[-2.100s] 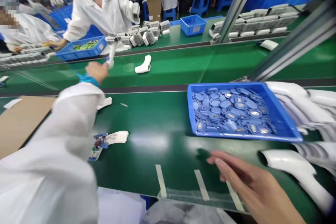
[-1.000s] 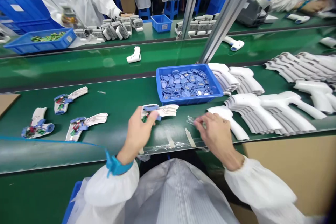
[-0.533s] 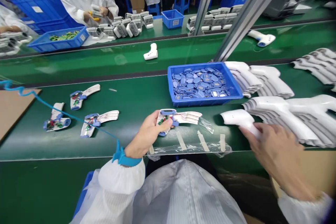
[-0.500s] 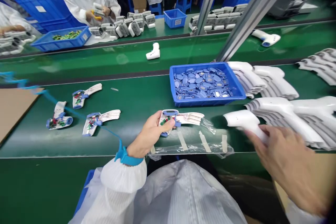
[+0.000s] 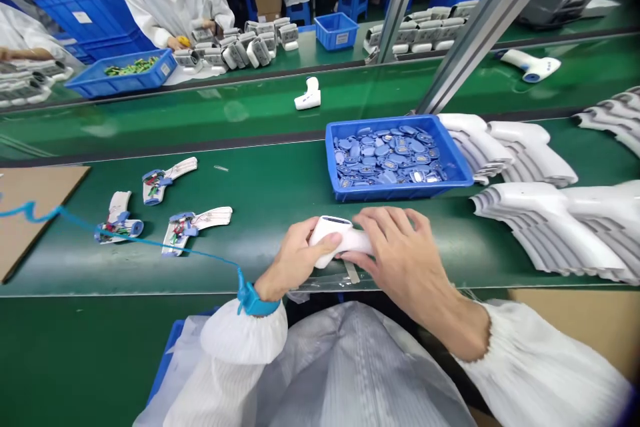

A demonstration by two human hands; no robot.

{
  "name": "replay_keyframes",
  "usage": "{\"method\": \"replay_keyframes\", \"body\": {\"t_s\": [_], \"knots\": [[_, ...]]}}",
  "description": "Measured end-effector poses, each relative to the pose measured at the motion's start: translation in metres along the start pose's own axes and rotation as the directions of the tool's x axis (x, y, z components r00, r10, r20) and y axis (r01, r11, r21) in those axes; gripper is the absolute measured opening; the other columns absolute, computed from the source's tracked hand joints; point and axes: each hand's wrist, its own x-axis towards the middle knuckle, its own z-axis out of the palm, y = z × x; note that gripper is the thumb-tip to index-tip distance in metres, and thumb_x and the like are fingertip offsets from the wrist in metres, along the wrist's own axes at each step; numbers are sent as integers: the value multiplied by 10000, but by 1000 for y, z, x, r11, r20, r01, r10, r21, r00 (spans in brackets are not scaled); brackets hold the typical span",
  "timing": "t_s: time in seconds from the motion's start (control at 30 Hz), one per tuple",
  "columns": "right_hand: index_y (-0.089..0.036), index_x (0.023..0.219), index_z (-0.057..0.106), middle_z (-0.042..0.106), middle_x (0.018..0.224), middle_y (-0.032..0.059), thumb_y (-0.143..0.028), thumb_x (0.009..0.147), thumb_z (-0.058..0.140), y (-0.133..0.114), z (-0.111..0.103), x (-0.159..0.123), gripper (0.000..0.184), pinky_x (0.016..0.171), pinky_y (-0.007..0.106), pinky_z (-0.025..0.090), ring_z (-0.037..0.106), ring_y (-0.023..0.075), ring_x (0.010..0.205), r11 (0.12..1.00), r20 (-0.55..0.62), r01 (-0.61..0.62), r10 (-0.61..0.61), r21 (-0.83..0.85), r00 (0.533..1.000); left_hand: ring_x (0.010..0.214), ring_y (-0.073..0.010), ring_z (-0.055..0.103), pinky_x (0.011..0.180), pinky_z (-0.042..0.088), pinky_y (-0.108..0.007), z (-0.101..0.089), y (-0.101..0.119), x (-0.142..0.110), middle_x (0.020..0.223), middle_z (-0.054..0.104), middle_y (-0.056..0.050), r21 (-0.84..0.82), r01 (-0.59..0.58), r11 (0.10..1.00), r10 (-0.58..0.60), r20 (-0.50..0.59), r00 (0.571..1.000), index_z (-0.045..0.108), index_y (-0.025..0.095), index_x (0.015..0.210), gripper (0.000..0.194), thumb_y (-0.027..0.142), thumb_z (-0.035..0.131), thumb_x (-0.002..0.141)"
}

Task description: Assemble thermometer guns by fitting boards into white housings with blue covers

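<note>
Both my hands close around a white plastic thermometer housing (image 5: 340,237) at the belt's near edge. My left hand (image 5: 295,260) grips its head end, where a dark slot shows on top. My right hand (image 5: 400,253) lies over the handle. Any part inside the housing is hidden. Three opened thermometer halves with blue parts and coloured wires lie to the left on the green belt (image 5: 260,180), the nearest (image 5: 195,230) a short way from my left hand. A blue strap (image 5: 257,301) circles my left wrist, and its blue cord (image 5: 150,247) runs left across the halves.
A blue tray of blue oval parts (image 5: 400,160) stands just beyond my hands. Stacks of white housings (image 5: 550,227) fill the belt to the right. Cardboard (image 5: 40,213) lies at the far left. A metal upright (image 5: 490,33) and a second belt with co-workers stand beyond.
My right hand has brought a white housing from the stack on the right to the opened thermometer in my left hand. The two now sit together, covering the opened part.
</note>
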Motion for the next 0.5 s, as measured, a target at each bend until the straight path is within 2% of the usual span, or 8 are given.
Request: {"method": "replay_keyframes", "body": {"t_s": [0.07, 0.13, 0.2, 0.23, 0.3, 0.37, 0.43, 0.5], "knots": [[-163, 1314, 592, 733, 1138, 110, -483, 983, 584, 8, 2, 0, 461, 842, 435, 491, 679, 274, 973, 947, 169, -135, 88, 291, 982, 835, -172, 584, 702, 427, -251, -1, -2, -1, 979, 685, -65, 77, -57, 995, 58, -12, 998, 684, 126, 1108, 427, 493, 698, 889], [-233, 1348, 592, 745, 1128, 61, -504, 999, 541, 12, 1, 4, 445, 801, 361, 531, 701, 227, 958, 766, 333, -300, 119, 568, 935, 926, -191, 604, 780, 455, -265, -1, -2, -2, 1062, 690, -63, 116, -87, 989, 89, -13, 996, 668, 152, 1150, 416, 443, 738, 860], [-268, 1299, 633, 748, 1105, 32, -528, 996, 531, 7, 3, 14, 412, 789, 310, 539, 706, 192, 956, 573, 365, -392, 168, 720, 916, 929, -195, 614, 792, 467, -274, 0, 0, -1, 1050, 696, -54, 134, -62, 989, 65, -17, 998, 662, 161, 1126, 449, 412, 812, 784], [-260, 1227, 674, 748, 1065, 31, -549, 984, 538, 1, 5, 20, 401, 784, 299, 531, 702, 186, 940, 529, 337, -403, 221, 747, 915, 916, -197, 620, 780, 473, -278, 0, 1, -1, 1034, 701, -52, 134, -38, 990, 40, -16, 999, 662, 162, 1109, 468, 399, 840, 746], [-225, 933, 733, 723, 887, 29, -586, 960, 553, -17, 12, 35, 404, 713, 291, 483, 668, 170, 798, 582, 240, -396, 328, 711, 914, 900, -207, 636, 746, 481, -281, 3, 2, 0, 1009, 713, -55, 135, -11, 991, 10, 6, 1000, 663, 158, 1085, 455, 348, 848, 715], [-206, 649, 642, 653, 735, 23, -603, 956, 545, -35, 19, 46, 511, 626, 295, 389, 579, 145, 657, 726, 150, -382, 365, 572, 919, 895, -217, 650, 721, 486, -285, 8, 2, -1, 992, 723, -63, 185, -38, 982, 33, 32, 999, 664, 154, 1057, 330, 257, 760, 759], [-199, 577, 564, 610, 667, 17, -589, 968, 532, -47, 25, 52, 553, 575, 305, 291, 500, 128, 581, 834, 97, -371, 365, 409, 926, 795, -205, 643, 659, 457, -286, 13, 1, -5, 883, 719, -63, 271, -63, 961, 56, 32, 998, 668, 152, 942, 151, 194, 642, 800], [-196, 593, 548, 606, 650, 19, -518, 1002, 495, -51, 28, 53, 523, 567, 312, 242, 481, 127, 572, 894, 57, -334, 332, 297, 941, 691, -202, 617, 614, 412, -306, 18, 0, -9, 771, 696, -68, 399, -87, 913, 93, 5, 996, 662, 159, 847, 88, 192, 584, 820]]}}
